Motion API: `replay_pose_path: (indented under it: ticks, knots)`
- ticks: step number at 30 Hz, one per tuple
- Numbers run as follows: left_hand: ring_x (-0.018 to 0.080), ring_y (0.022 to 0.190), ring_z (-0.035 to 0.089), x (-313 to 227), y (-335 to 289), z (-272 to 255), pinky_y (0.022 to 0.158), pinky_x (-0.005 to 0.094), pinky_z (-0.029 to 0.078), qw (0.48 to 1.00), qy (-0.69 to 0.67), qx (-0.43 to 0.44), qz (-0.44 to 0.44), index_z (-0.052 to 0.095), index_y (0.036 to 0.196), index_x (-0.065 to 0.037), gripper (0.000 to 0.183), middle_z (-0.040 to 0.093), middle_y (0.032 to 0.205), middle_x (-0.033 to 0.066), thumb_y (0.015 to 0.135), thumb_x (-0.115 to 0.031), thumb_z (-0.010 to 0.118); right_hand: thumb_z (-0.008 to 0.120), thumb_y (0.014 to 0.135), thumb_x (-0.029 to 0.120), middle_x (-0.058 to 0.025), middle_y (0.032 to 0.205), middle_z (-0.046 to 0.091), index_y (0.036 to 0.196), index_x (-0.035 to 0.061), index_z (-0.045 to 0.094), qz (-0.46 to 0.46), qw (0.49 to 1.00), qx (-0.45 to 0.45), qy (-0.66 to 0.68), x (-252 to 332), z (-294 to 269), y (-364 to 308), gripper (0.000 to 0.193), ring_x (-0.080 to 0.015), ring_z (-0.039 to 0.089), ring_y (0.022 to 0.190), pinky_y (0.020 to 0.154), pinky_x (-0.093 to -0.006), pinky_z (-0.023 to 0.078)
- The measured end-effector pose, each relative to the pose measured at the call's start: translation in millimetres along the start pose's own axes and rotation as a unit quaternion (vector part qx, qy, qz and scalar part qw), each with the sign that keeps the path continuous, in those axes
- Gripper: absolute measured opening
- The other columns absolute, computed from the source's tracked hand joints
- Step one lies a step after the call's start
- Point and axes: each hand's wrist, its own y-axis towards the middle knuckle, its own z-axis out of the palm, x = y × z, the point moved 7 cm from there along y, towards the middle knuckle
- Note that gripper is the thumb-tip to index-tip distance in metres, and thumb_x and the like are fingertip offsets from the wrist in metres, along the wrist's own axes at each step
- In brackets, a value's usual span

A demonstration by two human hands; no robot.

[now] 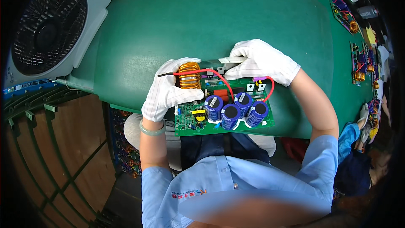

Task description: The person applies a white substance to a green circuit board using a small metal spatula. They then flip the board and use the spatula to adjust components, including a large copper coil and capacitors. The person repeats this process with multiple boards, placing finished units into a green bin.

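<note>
A green circuit board [194,131] lies tilted at the near edge of the table. My left hand [162,95], in a white glove, is closed on its left side, fingers around the copper-wound coil [190,80] and thumb lying along the board. At the board's far edge my gloved right hand [257,63] pinches a small pale strip [230,60]; its exact kind does not show. Just left of those fingertips stand small metal-tabbed components [220,70]. Several blue-purple capacitors [230,116] rise from the near half. A red wire [217,74] arches over the board, its black end beside the coil.
A grey fan [50,29] stands at the far left on the green-topped table [177,17]. More circuit boards [360,63] lie along the right side. Another person's blue sleeve [348,137] and hand show at the right edge. Brown panels [76,135] stand at the lower left.
</note>
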Motion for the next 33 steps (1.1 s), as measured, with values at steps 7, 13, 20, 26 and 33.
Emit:
replay_pose_path:
  ticks: [7,13,20,26,33]
  knots:
    - [0.0161,0.101,0.060,7,0,1,0.091,0.0319,0.049,0.999,-0.016,0.029,-0.040,0.061,0.122,-0.003,0.086,0.062,0.109,0.0068,0.053,-0.045,0.092,0.069,0.086,0.040,-0.0170,0.063,0.051,0.080,0.0022,0.067,0.004,0.998,-0.017,-0.053,-11,1,8,0.038,-0.0301,0.050,0.059,0.058,-0.0385,0.041]
    - [0.0271,0.086,0.060,1,0,0,0.082,0.0370,0.049,1.000,-0.012,-0.006,-0.002,0.065,0.111,-0.006,0.070,0.065,0.095,0.0117,0.059,-0.047,0.087,0.073,0.087,0.029,-0.0039,0.061,0.041,0.070,-0.0020,0.054,0.067,0.997,-0.017,0.025,-10,-2,15,0.040,-0.0113,0.039,0.055,0.052,-0.0302,0.038]
    - [0.0239,0.085,0.061,-2,0,-3,0.082,0.0343,0.050,0.999,-0.038,-0.005,-0.006,0.065,0.106,0.001,0.066,0.068,0.093,0.0137,0.061,-0.042,0.088,0.074,0.082,0.027,-0.0096,0.066,0.054,0.078,0.0017,0.068,-0.058,0.998,-0.031,0.017,-23,15,30,0.027,-0.0224,0.052,0.062,0.060,-0.0345,0.043]
    - [0.0292,0.085,0.062,-3,1,-3,0.084,0.0363,0.050,0.999,-0.017,-0.010,0.034,0.065,0.105,0.002,0.063,0.068,0.095,0.0154,0.063,-0.040,0.086,0.071,0.082,0.024,-0.0107,0.074,0.058,0.081,0.0036,0.068,-0.067,0.996,-0.051,0.031,-15,17,27,0.021,-0.0253,0.056,0.068,0.064,-0.0351,0.045]
    - [0.0305,0.089,0.060,-8,0,-4,0.085,0.0384,0.049,1.000,0.008,-0.014,0.015,0.065,0.111,-0.004,0.064,0.067,0.095,0.0145,0.061,-0.039,0.085,0.077,0.081,0.036,-0.0066,0.069,0.054,0.081,-0.0016,0.067,0.079,0.984,-0.125,0.100,-34,-16,-9,0.039,-0.0129,0.050,0.062,0.059,-0.0315,0.042]
